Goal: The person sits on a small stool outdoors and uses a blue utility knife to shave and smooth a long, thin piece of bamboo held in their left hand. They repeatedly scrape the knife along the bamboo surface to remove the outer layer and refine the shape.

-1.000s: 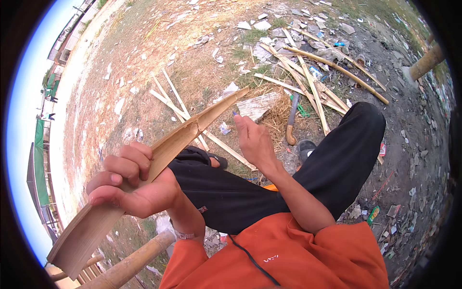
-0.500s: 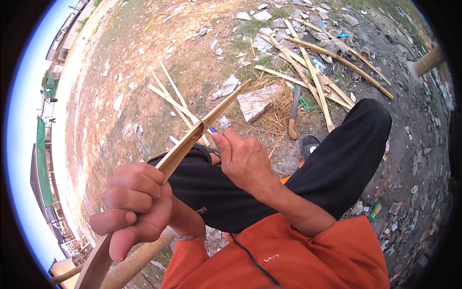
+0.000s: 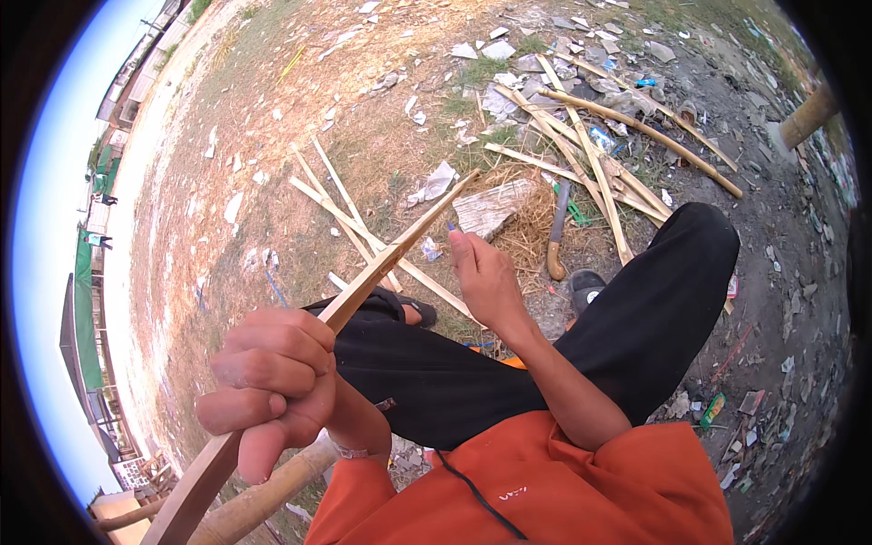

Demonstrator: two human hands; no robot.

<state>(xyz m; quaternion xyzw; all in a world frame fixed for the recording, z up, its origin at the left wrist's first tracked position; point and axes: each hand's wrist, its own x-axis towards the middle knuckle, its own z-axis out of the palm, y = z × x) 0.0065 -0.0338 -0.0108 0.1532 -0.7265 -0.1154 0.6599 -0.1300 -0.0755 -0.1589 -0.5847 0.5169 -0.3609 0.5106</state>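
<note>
My left hand [image 3: 275,377] is closed around a long split strip of bamboo [image 3: 386,265]. The strip slants up and away to the right and tapers to a narrow far tip; its near end runs past my wrist to the lower left. My right hand [image 3: 493,283] is a closed fist, to the right of the strip and apart from it. From its top pokes the small blue end of a thing [image 3: 451,226], mostly hidden by the fingers, so its kind does not show.
Beyond my legs a pale rough block [image 3: 495,207] lies beside a wooden-handled knife [image 3: 556,238]. Several bamboo strips [image 3: 595,154] are piled at the far right, others [image 3: 350,215] crossed at the left. A bamboo pole [image 3: 263,495] runs under my left arm. Litter covers the ground.
My right hand has drawn away from the strip, moving to the right, and the blue end no longer touches it. The left hand and strip have shifted slightly right.
</note>
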